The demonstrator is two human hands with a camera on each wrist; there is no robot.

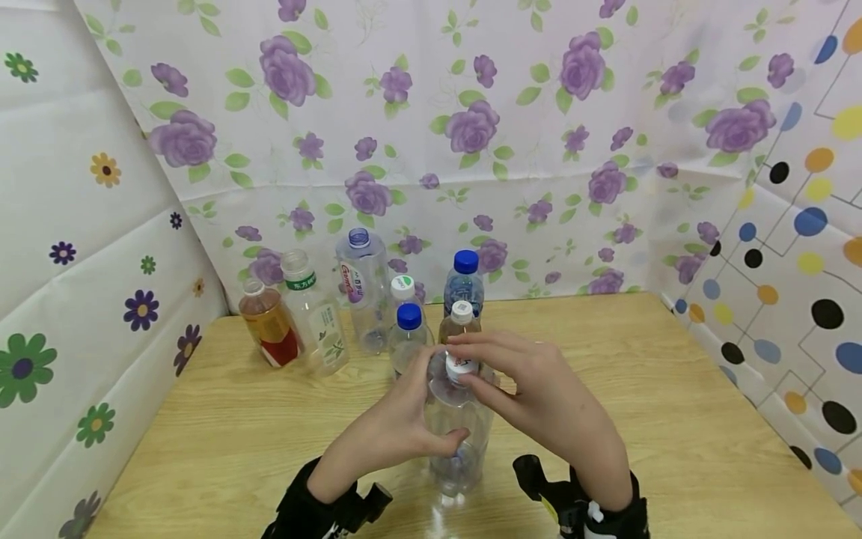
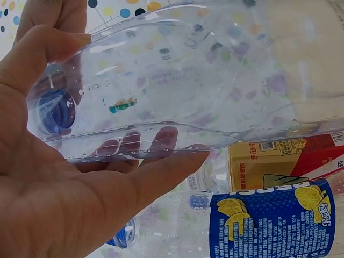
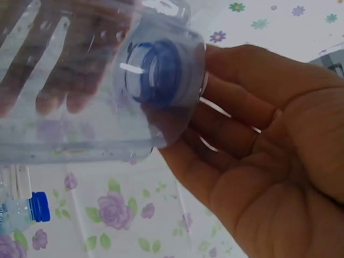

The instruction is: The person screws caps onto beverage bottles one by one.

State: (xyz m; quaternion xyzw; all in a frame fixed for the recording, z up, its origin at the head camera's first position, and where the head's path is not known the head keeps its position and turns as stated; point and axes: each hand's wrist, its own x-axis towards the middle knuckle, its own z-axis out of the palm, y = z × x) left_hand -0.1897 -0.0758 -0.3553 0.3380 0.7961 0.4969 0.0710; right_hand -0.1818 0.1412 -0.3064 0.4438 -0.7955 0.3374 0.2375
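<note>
A clear plastic bottle (image 1: 458,423) stands upright on the wooden table (image 1: 640,404), near the front. My left hand (image 1: 384,427) grips it round the upper body, thumb across the near side. In the left wrist view, the fingers of that hand show through the clear wall of the bottle (image 2: 188,80). At the top, my right hand (image 1: 542,393) pinches the white bottle cap (image 1: 461,368) between thumb and fingers. Through the bottle's shoulder, the right wrist view shows the bluish neck ring (image 3: 156,72), with the right fingers just beyond it.
Behind stand several bottles: an amber one (image 1: 271,326), one with a green neck band (image 1: 316,326), a tall open one (image 1: 364,288), a blue-capped one (image 1: 465,284) and a white-capped one (image 1: 462,318). Another blue-capped bottle (image 1: 408,337) is close beside my left hand. Flowered cloth (image 1: 417,150) hangs behind.
</note>
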